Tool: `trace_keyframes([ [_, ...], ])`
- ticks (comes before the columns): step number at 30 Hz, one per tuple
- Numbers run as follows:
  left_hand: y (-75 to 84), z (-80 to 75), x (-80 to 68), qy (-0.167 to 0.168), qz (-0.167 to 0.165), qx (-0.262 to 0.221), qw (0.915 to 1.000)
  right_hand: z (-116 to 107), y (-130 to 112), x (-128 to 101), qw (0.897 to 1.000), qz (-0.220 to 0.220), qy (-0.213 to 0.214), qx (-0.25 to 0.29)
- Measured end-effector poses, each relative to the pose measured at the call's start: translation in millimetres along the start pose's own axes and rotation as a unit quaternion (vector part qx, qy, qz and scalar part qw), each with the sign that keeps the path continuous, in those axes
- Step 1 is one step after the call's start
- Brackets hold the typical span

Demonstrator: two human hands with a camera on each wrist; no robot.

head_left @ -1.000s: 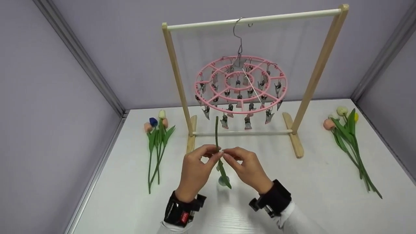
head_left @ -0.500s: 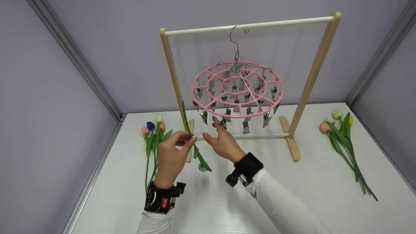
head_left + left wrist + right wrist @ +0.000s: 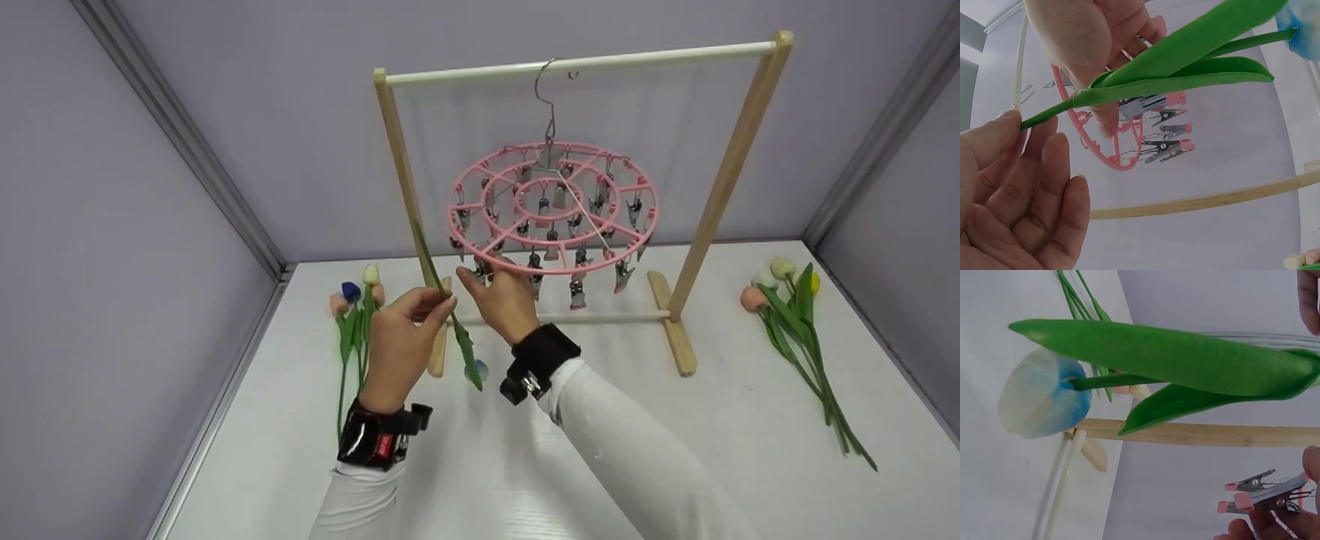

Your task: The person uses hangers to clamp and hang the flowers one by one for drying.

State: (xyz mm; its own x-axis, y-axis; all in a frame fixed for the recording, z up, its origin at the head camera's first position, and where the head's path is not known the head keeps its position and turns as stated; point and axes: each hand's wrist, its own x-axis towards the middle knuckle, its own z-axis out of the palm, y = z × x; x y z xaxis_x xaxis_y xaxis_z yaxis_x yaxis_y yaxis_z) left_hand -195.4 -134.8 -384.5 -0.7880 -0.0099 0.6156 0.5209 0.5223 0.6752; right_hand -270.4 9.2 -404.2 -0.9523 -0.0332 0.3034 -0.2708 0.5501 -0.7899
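My left hand (image 3: 405, 337) pinches the green stem of an artificial tulip (image 3: 463, 341) between thumb and index finger. The tulip is upside down, its stem end pointing up and its white-and-blue bloom (image 3: 1044, 394) lowest, with two long leaves beside it. A round pink clip hanger (image 3: 570, 271) with several metal clips hangs to the right. My right hand (image 3: 506, 300) is at the hanger's front left edge, thumb and fingers holding a metal clip with pink tips (image 3: 1269, 498). The ring partly hides those fingertips in the head view.
A wooden rack (image 3: 731, 172) with a white top rod carries the hanger. Several tulips (image 3: 356, 322) lie on the white table at the left, partly behind my left hand. Another bunch of tulips (image 3: 806, 322) lies at the right. Grey walls enclose the table.
Both hands were together on the stem. My left hand has moved left and up with the tulip; my right hand has let go of it and reached up to a clip on the hanger.
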Motion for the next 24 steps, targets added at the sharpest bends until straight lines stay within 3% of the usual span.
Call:
trace_keyframes([
  [8,1.4,6.0,7.0,-0.011,0.002,-0.016,0.9998,-15,17,6,0.998,-0.059,0.034,-0.017],
  [16,-1.8,16.9,10.5,-0.033,-0.014,-0.004,0.9993,-43,32,1,0.997,-0.051,-0.043,-0.037],
  [22,-0.6,20.7,13.3,-0.025,-0.006,-0.001,0.9997,-53,36,0,0.979,-0.138,-0.057,-0.139],
  [24,-0.1,21.9,14.0,-0.029,-0.002,-0.004,0.9996,-54,39,1,0.975,-0.146,-0.06,-0.155],
])
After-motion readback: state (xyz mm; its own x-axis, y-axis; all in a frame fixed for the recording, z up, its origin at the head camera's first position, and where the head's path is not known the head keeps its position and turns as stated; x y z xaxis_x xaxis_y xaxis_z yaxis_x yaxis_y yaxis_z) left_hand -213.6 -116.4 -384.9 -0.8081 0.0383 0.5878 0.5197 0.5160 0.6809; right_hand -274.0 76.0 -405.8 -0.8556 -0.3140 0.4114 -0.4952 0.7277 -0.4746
